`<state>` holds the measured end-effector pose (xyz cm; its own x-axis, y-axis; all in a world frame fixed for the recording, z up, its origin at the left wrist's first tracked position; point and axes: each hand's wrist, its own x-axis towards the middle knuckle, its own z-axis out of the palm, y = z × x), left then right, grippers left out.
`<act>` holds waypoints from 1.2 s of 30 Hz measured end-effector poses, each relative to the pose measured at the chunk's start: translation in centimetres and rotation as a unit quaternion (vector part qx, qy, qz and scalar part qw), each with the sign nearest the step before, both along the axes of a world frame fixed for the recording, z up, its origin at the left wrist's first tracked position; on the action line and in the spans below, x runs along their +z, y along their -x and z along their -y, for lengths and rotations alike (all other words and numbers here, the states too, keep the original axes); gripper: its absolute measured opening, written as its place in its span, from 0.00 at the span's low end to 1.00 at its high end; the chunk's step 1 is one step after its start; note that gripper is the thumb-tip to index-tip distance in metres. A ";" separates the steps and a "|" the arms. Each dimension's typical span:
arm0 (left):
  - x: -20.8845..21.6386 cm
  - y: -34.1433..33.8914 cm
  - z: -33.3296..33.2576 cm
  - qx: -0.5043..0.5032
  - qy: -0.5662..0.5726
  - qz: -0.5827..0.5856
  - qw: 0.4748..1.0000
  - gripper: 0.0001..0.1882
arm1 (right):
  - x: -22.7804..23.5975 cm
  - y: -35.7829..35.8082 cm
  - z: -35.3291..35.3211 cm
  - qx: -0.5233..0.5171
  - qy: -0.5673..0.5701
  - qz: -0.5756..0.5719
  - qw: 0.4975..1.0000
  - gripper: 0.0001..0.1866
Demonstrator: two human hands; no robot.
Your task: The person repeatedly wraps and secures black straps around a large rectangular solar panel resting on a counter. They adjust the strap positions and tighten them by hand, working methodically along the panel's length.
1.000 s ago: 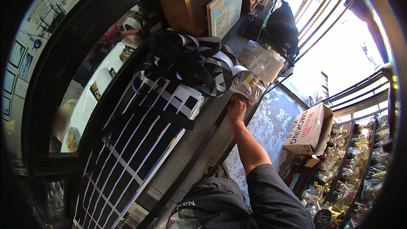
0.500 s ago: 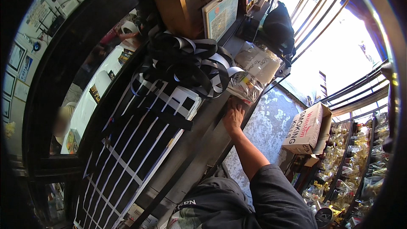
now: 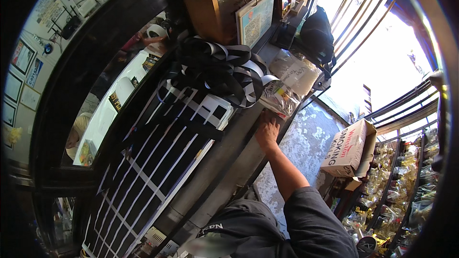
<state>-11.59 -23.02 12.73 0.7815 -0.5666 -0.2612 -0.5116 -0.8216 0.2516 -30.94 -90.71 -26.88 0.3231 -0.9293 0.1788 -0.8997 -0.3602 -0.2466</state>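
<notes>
My right hand (image 3: 267, 134) rests on the dark counter (image 3: 217, 162), palm down with its fingers stretched out and slightly apart. Its fingertips lie at the near edge of a clear plastic packet (image 3: 278, 98) with colourful contents; whether they touch it I cannot tell. Just beyond sits another clear bag (image 3: 296, 72) of pale contents. To the left, black and white straps (image 3: 220, 74) are heaped in loose loops. Below them, a flat black sheet with white strips (image 3: 158, 181) covers much of the counter. My left hand does not show.
A wooden box (image 3: 215, 7) and a ring-bound stand (image 3: 254, 19) are at the back, near a black bag (image 3: 316, 33). On the right are a cardboard carton (image 3: 349, 148) and racks of wrapped goods (image 3: 382, 186). Beyond an opening at left, another person (image 3: 79, 131) is partly visible.
The view has shifted a little, so the counter things appear farther right. My right hand stays beside the packet. The person at left shows more plainly.
</notes>
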 end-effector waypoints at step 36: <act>-9.9 -3.1 -9.3 0.111 0.060 0.071 0.989 0.09 | -7.5 5.3 12.6 0.216 -0.034 -0.127 0.967 0.28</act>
